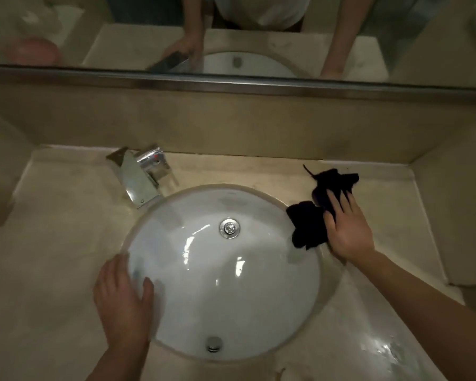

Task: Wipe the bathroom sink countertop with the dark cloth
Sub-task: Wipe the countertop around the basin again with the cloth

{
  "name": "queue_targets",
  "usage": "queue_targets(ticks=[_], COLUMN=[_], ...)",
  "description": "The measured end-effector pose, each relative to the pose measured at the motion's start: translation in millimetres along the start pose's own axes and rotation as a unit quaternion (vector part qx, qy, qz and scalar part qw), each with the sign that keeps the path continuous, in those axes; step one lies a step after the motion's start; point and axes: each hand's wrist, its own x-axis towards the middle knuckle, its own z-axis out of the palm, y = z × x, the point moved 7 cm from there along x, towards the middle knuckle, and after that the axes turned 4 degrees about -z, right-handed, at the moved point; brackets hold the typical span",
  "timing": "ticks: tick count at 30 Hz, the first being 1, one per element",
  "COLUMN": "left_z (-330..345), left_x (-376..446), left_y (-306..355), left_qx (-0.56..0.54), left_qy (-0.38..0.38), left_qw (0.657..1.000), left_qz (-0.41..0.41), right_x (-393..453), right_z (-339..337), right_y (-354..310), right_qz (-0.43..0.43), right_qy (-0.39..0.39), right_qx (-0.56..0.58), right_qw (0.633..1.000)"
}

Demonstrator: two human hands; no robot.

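Wiping is under way – the right hand (348, 229) presses flat, fingers spread, on the cloth (318, 207) lying on the counter (390, 204) right of the sink (327, 273); left hand (123, 301) rests open on the rim – next likely 1 steady sweep along bare counter

There is only one view, from a camera worn on the person's head. It looks forward and steeply down, close above the sink (226, 270), so the basin fills the middle of the picture. The lens is wide: the counter (55, 257) edges bend at the sides. Both forearms enter from the bottom edge, the left hand (123, 303) low and the right hand (346, 229) further up. The top of the picture reaches the mirror (231, 31), which faces back toward the camera.
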Motion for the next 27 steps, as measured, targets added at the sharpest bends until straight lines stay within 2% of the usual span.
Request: queue_targets(ticks=[3, 6, 8, 11, 13, 15, 16, 17, 18, 20, 21, 22, 24, 27], left_z=[27.2, 69.2, 92.8, 108.7, 115.7, 119.7, 122.7, 124.6, 126.6, 128.0, 127.6, 125.7, 123.3, 124.8], left_x=[-55.4, -126.3, -166.5, -195.7, -197.8, -191.4, -188.1, -184.4, -181.6, -179.3, -179.6, -179.9, -181.0, -180.7], left_y=[67.9, 129.6, 172.3, 233.1, 254.7, 265.5, 269.3, 273.7, 276.5, 280.3, 281.7, 283.3, 286.5, 292.1], left_qx=[-0.127, -0.219, -0.256, -0.285, -0.279, -0.27, -0.269, -0.266, -0.26, -0.245, -0.228, -0.209, -0.177, -0.153], left_qy=[-0.116, -0.259, -0.315, -0.358, -0.352, -0.312, -0.292, -0.275, -0.261, -0.247, -0.24, -0.232, -0.223, -0.231], left_qw=[0.984, 0.94, 0.913, 0.886, 0.887, 0.899, 0.903, 0.907, 0.909, 0.913, 0.92, 0.929, 0.943, 0.945], left_qz=[0.054, -0.015, -0.047, -0.068, -0.106, -0.147, -0.164, -0.177, -0.192, -0.214, -0.211, -0.199, -0.172, -0.174], right_x=[-47.9, -99.2, -119.5, -122.2, -123.0, -125.8, -128.0, -129.2, -131.5, -139.7, -144.0, -146.1, -141.1, -126.4], right_z=[2.6, -7.0, -25.9, -64.6, -99.2, -133.1, -140.9, -138.8, -128.4, -98.8, -86.9, -80.5, -68.2, -22.8], right_y=[14.4, 18.2, 37.9, 76.7, 85.6, 75.1, 68.7, 63.3, 58.8, 56.8, 63.1, 68.9, 68.2, 51.4], right_qz=[-0.061, -0.145, -0.106, 0.052, 0.114, 0.116, 0.109, 0.098, 0.086, 0.067, 0.071, 0.077, 0.084, 0.068], right_qy=[-0.044, -0.073, -0.031, 0.064, 0.149, 0.227, 0.244, 0.229, 0.181, 0.063, 0.046, 0.063, 0.089, 0.04], right_qx=[0.019, 0.029, 0.008, 0.071, 0.193, 0.281, 0.313, 0.342, 0.338, 0.221, 0.15, 0.099, 0.071, 0.025], right_qw=[0.997, 0.986, 0.994, 0.994, 0.963, 0.925, 0.911, 0.906, 0.92, 0.971, 0.985, 0.99, 0.99, 0.997])
